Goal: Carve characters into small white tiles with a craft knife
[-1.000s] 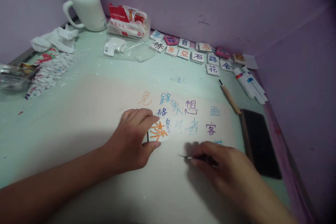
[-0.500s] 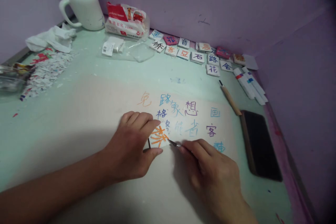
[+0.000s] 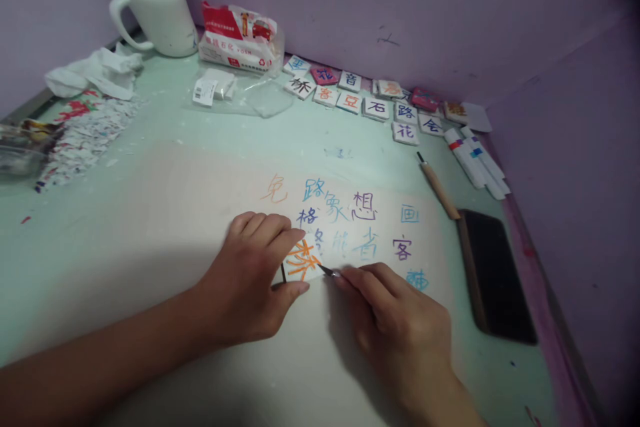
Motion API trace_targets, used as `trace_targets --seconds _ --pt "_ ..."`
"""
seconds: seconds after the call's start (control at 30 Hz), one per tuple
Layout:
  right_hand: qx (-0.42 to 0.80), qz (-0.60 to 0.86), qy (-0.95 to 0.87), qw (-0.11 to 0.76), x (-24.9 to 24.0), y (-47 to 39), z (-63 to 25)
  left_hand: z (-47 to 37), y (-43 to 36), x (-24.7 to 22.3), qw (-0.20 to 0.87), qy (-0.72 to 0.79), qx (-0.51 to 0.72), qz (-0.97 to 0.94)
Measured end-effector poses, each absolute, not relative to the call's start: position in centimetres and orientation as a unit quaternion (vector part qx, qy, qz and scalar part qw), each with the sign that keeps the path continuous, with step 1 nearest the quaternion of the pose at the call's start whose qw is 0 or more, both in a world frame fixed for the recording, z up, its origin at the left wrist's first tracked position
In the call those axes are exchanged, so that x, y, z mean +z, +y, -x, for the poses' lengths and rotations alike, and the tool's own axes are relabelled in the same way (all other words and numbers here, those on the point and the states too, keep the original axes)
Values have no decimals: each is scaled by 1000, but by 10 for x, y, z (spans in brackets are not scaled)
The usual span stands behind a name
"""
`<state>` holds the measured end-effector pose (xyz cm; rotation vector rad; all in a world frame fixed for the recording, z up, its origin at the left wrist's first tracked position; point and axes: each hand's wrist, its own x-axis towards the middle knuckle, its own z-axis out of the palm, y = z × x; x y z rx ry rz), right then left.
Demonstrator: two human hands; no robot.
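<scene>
Between the thumb and fingers of my left hand (image 3: 260, 273) is a small white tile (image 3: 302, 260) with an orange character drawn on it. My right hand (image 3: 400, 320) pinches a craft knife (image 3: 330, 272), and its pointed blade meets the right edge of the tile. Both hands are low over a pale sheet (image 3: 200, 193) marked with characters in blue, purple and orange. The knife's handle is mostly hidden by my right fingers.
Rows of character tiles (image 3: 376, 109) lie along the wall. To the right are white markers (image 3: 465, 157), a wooden-handled tool (image 3: 440, 188) and a black phone (image 3: 497, 277). A white mug (image 3: 160, 17), a red-and-white packet (image 3: 240, 40) and shavings (image 3: 90, 140) occupy the left.
My right hand and the knife have shifted very slightly to the left. The left hand keeps its grip on the tile.
</scene>
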<state>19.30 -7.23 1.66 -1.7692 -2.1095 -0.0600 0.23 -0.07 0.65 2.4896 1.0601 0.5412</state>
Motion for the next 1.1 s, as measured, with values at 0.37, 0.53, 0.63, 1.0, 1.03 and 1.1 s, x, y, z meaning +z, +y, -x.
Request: trace_targets --seconds 0.37,0.53,0.63,1.0,1.03,1.1 --pt "-21 632 -758 158 19 -69 -190 -2 -2 5 184 374 211 -885" --pt "-3 655 -740 149 19 -72 -185 -2 -2 4 186 378 209 -882" --pt "0 673 -725 144 17 -74 -181 -2 -2 4 181 376 214 -883" --pt "-31 673 -722 158 14 -80 -174 -4 -4 3 173 381 217 -882" --pt "-34 675 -720 159 14 -80 -172 -3 -5 3 174 380 218 -882" --pt "-38 676 -718 161 14 -80 -170 -3 -6 3 175 379 221 -882"
